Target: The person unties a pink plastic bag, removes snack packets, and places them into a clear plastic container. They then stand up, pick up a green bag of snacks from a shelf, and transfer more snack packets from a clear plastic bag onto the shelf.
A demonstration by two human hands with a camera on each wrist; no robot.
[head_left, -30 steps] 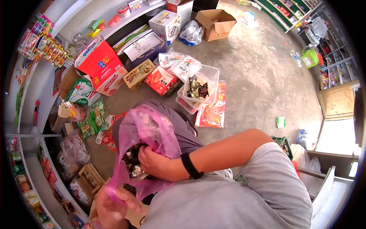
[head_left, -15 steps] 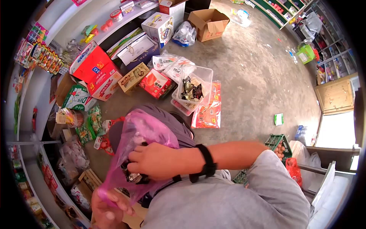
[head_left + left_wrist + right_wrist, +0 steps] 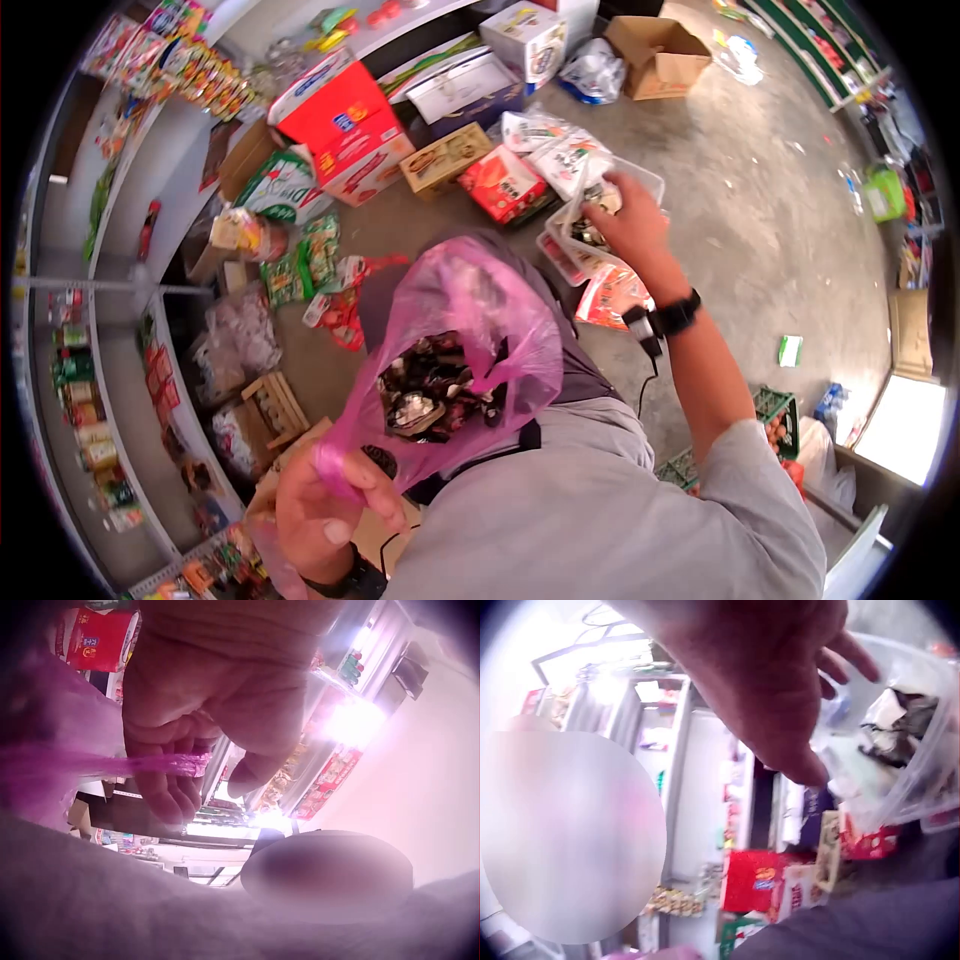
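Observation:
A pink plastic bag [image 3: 540,345] lies open on the lap, with dark and silver wrapped pieces [image 3: 425,390] inside. The left hand [image 3: 335,500] grips the bag's edge at the lower left; in the left wrist view the twisted pink plastic [image 3: 157,765] runs through the curled fingers of that hand [image 3: 217,712]. Over a clear plastic tub [image 3: 650,180] at the right reaches the right hand [image 3: 635,225]. In the right wrist view this hand [image 3: 772,690] has its fingers spread at the tub's wall [image 3: 907,795], beside dark and white wrapped pieces [image 3: 900,727], holding nothing visible.
Red box [image 3: 350,130], wooden-looking box [image 3: 445,160] and red-white packet [image 3: 503,185] stand on the floor ahead. An open carton [image 3: 660,60] is farther back. Shelves [image 3: 110,400] line the left; a green crate [image 3: 775,415] with round brown items is at the right.
The right hand has left the pink bag and moved up and right to the clear tub, uncovering the wrapped pieces in the bag. The left hand still holds the bag's edge. The head view has shifted.

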